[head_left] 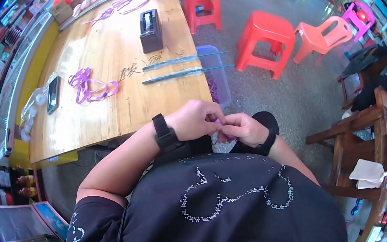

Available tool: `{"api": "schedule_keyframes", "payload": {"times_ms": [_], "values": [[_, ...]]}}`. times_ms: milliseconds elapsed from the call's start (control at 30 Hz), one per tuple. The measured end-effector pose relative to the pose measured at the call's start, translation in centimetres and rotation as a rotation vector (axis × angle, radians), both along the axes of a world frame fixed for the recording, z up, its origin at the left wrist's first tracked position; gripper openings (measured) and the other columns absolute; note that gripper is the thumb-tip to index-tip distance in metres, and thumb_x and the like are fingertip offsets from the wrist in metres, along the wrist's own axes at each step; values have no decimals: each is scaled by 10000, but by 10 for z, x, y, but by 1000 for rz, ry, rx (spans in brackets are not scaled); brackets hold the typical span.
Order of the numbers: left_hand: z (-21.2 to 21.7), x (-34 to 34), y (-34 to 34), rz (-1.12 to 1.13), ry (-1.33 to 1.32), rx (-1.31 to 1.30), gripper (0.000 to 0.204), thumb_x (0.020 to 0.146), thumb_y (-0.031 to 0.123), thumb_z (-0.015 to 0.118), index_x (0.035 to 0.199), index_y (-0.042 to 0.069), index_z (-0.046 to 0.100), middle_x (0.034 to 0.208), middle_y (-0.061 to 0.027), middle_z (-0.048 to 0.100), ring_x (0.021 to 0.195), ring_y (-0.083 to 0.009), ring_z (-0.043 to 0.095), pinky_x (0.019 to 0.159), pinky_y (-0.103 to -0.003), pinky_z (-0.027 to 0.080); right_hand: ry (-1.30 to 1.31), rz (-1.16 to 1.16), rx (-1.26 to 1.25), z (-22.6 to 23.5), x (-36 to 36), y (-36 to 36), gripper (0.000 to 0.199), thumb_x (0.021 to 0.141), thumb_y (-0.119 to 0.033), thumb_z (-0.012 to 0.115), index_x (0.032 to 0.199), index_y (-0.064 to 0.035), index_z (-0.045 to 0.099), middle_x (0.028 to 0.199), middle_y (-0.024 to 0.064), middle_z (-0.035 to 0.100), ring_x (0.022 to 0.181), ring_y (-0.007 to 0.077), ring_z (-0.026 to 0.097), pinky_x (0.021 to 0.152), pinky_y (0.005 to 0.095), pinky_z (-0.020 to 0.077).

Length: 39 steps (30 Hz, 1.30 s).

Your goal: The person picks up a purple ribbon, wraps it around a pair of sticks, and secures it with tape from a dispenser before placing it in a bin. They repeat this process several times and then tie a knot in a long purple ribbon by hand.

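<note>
My left hand [197, 119] and my right hand [246, 129] meet just beyond the table's near right corner, close to my body. Both are closed, fingertips pinched together on a small piece of purple ribbon [218, 122]. Most of that piece is hidden by the fingers. On the wooden table [116, 102] lies a loose bunch of purple ribbon [84, 87]. Two thin dark rods [172, 76], partly wrapped in clear film, stick out over its right edge. Below them, a translucent bin [220, 82] holds purple pieces.
A black tape dispenser [150, 30] stands farther back on the table, with more purple ribbon [132, 2] beyond it. A phone-like black device [54, 94] lies at the left. Red stools [266, 36] and a chair [322, 36] stand right; wooden furniture [365, 146] is at lower right.
</note>
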<state>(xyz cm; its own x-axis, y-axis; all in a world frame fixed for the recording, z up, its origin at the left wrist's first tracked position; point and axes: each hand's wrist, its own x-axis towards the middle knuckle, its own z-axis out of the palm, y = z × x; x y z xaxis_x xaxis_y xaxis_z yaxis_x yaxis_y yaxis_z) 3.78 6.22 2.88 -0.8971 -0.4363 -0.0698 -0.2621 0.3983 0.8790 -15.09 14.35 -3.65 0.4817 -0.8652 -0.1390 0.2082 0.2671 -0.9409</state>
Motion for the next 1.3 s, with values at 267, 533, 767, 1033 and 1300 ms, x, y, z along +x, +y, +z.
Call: {"api": "schedule_keyframes", "payload": {"times_ms": [267,533,767,1033,1300], "values": [[1,11,2,127,35,108,408,815,14,584,1211,35,488,817,-72,614,628,-109,614,577,-225,497,422,-52,195,-58,-28,8,255,871,-278,562,840,-40,648,551,-13,504,465,64,430,430,221,327],[8,49,-19,227,2,-321,269,812,81,606,1075,30,584,730,-40,601,632,-122,614,573,-246,486,91,-717,18,-52,-8,-30,389,841,-177,560,1197,-30,499,948,55,613,715,91,546,561,203,399],[38,136,-79,660,-351,-492,349,777,222,647,1074,47,591,697,-71,624,573,-129,564,540,-276,455,39,-402,304,-62,-27,-4,218,840,-107,527,1021,3,579,778,65,615,645,126,547,574,227,405],[30,177,-135,628,-573,-712,201,711,248,669,824,81,672,670,-70,615,621,-187,591,575,-318,464,-48,-554,379,-60,-38,12,160,850,-118,503,966,-31,573,722,33,573,621,128,525,560,249,407],[160,157,-132,1219,651,-837,169,847,185,597,781,32,623,775,-39,633,708,-73,557,644,-184,414,-39,-590,402,-62,-39,16,128,844,-109,518,926,-40,588,724,38,583,621,127,520,562,243,401]]}}
